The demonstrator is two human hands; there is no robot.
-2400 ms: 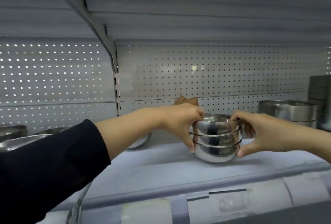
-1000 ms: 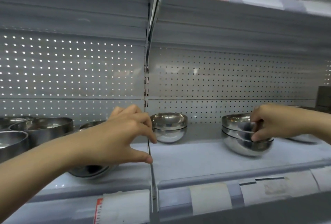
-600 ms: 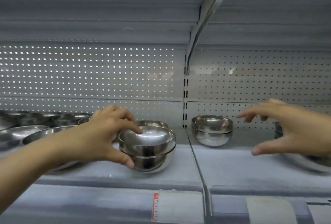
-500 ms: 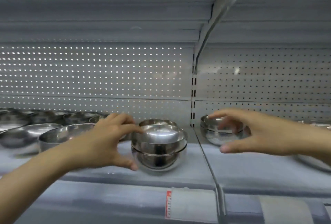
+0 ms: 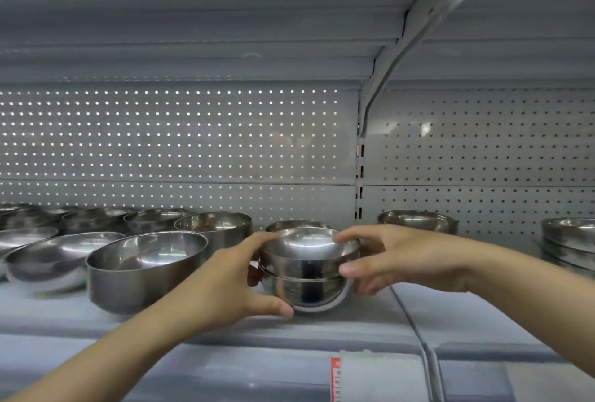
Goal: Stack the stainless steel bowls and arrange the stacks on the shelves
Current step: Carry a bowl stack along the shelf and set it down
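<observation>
Bowl stack [image 5: 306, 273] upright, rims up

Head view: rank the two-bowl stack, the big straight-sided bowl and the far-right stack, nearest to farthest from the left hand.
1. Two-bowl stack: held by the left hand, its fingers curled round the stack's left side.
2. Big straight-sided bowl: just to the hand's left on the same shelf.
3. Far-right stack: at the frame's right edge, beyond the right hand.

I get an evenly lit, fairly dim grey view. Light shines through the pegboard [image 5: 180, 134] holes at left as bright dots. Soft glare sits on the bowls [image 5: 307, 268]. Edges bow from wide-angle distortion, and the far-left bowls are smeared.
</observation>
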